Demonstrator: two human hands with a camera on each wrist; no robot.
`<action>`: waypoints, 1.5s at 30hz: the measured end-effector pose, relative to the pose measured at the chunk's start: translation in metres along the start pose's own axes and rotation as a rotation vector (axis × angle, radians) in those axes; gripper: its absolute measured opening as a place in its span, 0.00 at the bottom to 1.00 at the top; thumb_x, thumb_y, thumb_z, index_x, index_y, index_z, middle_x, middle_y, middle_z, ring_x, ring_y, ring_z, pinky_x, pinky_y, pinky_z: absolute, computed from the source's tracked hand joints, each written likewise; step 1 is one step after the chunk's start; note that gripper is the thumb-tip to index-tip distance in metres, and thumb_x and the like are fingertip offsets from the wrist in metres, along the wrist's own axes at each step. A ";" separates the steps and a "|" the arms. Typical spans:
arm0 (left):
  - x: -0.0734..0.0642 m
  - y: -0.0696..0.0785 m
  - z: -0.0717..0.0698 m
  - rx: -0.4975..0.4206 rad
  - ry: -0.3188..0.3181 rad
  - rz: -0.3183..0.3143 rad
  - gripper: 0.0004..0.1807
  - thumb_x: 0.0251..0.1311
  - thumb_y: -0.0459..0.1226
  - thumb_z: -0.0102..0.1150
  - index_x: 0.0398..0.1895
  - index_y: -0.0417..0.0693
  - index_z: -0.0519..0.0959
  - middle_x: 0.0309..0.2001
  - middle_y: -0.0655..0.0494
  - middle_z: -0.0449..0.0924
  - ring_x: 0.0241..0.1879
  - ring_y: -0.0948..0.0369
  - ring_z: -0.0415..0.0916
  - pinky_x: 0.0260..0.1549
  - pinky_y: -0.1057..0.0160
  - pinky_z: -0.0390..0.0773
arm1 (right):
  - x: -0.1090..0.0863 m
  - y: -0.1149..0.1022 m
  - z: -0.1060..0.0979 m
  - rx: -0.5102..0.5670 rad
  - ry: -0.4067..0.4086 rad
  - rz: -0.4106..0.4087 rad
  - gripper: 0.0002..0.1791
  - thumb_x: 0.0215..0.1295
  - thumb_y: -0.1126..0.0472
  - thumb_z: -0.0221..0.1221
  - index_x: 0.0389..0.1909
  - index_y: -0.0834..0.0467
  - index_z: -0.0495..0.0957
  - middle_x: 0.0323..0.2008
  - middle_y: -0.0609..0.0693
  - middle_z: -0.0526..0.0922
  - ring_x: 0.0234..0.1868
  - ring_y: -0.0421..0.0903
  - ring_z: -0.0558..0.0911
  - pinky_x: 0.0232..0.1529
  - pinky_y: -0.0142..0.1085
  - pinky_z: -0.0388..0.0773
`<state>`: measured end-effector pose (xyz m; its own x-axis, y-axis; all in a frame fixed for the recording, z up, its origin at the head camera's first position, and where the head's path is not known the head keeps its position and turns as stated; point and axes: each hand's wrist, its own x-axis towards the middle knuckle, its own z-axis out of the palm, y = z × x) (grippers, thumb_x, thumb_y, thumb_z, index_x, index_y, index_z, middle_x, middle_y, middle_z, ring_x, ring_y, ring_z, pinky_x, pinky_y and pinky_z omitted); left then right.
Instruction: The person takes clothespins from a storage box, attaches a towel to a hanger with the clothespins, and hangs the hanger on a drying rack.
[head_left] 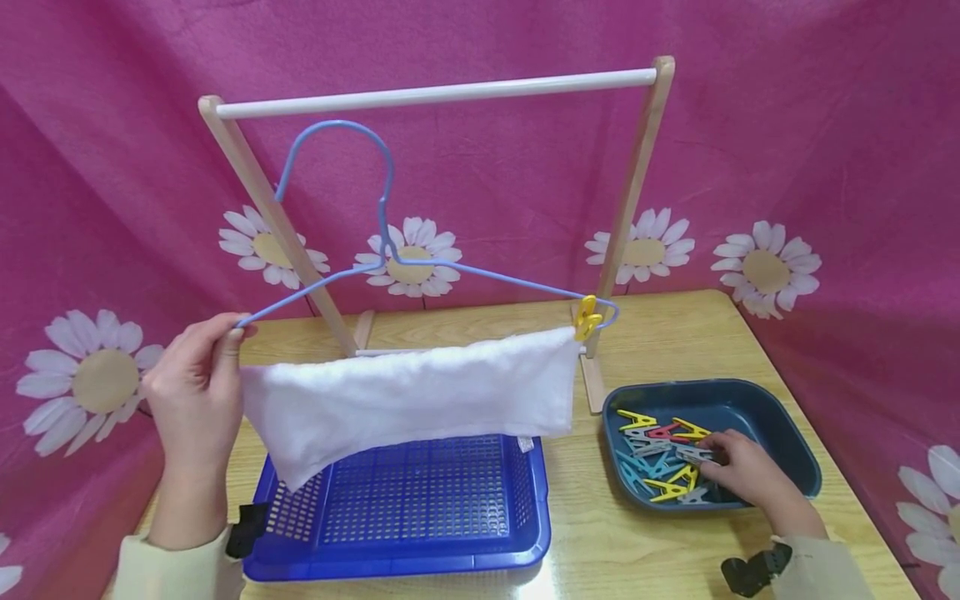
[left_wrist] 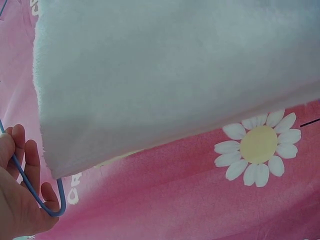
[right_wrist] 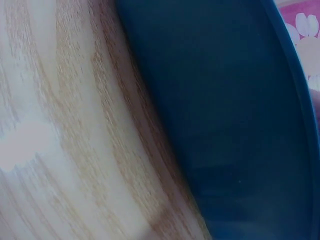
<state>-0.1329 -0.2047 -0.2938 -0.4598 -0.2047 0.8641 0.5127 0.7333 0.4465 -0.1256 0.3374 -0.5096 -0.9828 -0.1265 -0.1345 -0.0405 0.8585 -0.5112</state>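
My left hand (head_left: 198, 383) pinches the left end of a blue hanger (head_left: 495, 276), holding it up in front of a rack. A folded white cloth (head_left: 420, 387) hangs along the hanger's lower bar, which it hides. One yellow clothespin (head_left: 587, 318) grips the cloth's upper right corner. In the left wrist view the cloth (left_wrist: 170, 75) fills the upper part, and the hanger's bent end (left_wrist: 61, 200) crosses the fingers. Over at the right, my right hand (head_left: 750, 475) reaches into a dark tray (head_left: 780, 425), thumb and fingertips on a grey clothespin (head_left: 692, 454).
Below the cloth sits a blue perforated basket (head_left: 412, 562) on the wooden table (head_left: 585, 533). Behind the hanger stands a wooden rack with a white rod (head_left: 450, 92). Several yellow, teal, red and grey clothespins (head_left: 663, 490) lie in the tray. A pink flowered curtain (head_left: 487, 183) surrounds the table.
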 end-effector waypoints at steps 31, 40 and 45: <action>0.002 0.005 0.006 -0.012 -0.029 0.015 0.06 0.48 0.23 0.59 0.32 0.30 0.80 0.26 0.39 0.79 0.30 0.79 0.67 0.31 0.79 0.65 | -0.006 -0.020 -0.015 -0.007 0.149 -0.073 0.15 0.44 0.65 0.63 0.35 0.65 0.76 0.30 0.50 0.73 0.31 0.48 0.72 0.38 0.47 0.67; 0.002 0.007 0.009 -0.023 -0.022 0.020 0.06 0.48 0.23 0.59 0.32 0.31 0.80 0.26 0.39 0.79 0.31 0.79 0.68 0.32 0.78 0.64 | -0.006 -0.026 -0.021 0.022 0.146 -0.064 0.15 0.46 0.65 0.62 0.37 0.66 0.76 0.32 0.52 0.71 0.34 0.51 0.72 0.32 0.43 0.72; 0.002 0.008 0.011 -0.029 -0.017 0.021 0.06 0.49 0.24 0.59 0.32 0.31 0.80 0.25 0.39 0.78 0.29 0.78 0.66 0.30 0.77 0.62 | -0.007 -0.029 -0.023 0.033 0.140 -0.054 0.16 0.47 0.65 0.62 0.38 0.66 0.75 0.33 0.52 0.71 0.35 0.51 0.71 0.34 0.44 0.73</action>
<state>-0.1381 -0.1920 -0.2908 -0.4611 -0.1786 0.8692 0.5429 0.7180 0.4355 -0.1217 0.3251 -0.4742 -0.9949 -0.0997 0.0123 -0.0904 0.8354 -0.5421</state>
